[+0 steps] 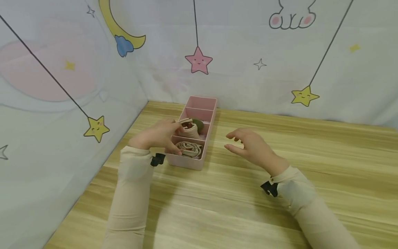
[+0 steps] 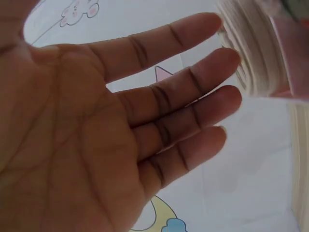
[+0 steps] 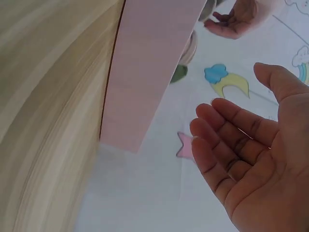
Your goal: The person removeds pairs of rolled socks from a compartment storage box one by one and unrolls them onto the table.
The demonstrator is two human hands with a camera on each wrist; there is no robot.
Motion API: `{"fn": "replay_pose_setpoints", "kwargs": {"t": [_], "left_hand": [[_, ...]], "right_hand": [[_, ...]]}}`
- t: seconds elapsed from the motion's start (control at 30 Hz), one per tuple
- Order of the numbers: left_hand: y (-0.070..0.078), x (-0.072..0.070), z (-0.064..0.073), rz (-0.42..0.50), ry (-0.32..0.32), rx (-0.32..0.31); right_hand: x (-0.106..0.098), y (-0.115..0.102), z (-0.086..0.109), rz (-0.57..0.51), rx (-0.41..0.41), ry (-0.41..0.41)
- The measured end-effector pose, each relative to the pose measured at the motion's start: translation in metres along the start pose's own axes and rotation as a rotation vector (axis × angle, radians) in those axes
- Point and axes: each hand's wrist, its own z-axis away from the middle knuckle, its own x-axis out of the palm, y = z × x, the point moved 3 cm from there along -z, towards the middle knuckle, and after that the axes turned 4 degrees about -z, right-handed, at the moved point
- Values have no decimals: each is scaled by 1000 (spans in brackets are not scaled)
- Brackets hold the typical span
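A long pink divided box [image 1: 186, 163] stands on the table. In its nearest compartment lies a coiled beige cloth roll [image 1: 191, 149]. The one behind it holds a ribbed beige roll [image 1: 191, 132], which sticks up beside a dark green roll [image 1: 198, 124]; their exact kind is unclear. Over the box's left side is my left hand [image 1: 159, 134], its fingers at the ribbed roll. The left wrist view shows these fingers nearly straight, fingertips at the edge of a layered beige roll [image 2: 256, 48]. My right hand [image 1: 251, 144] hovers right of the box, fingers loosely bent, holding nothing.
The box's farthest compartment [image 1: 202, 103] shows bare pink walls. Under the box is a wood-grain table [image 1: 217, 207]. A white cloth backdrop [image 1: 236, 86] with printed stars and a moon rises behind the table and along its left side.
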Motion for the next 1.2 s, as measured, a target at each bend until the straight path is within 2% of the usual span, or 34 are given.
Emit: {"fn": "replay_pose_setpoints", "kwargs": {"t": [0.2, 0.37, 0.67, 0.9, 1.2], "left_hand": [[-9, 5, 3, -59, -39, 1], [-12, 9, 3, -85, -47, 10], [-15, 15, -2, -83, -48, -11], [-16, 17, -3, -84, -45, -21], [-20, 18, 0, -94, -57, -27]], "right_hand": [[16, -22, -19, -20, -88, -15], [31, -39, -35, -15, -116, -84], [48, -62, -59, 85, -152, -198], [60, -72, -72, 168, -121, -271], [70, -75, -86, 175, -44, -372]]}}
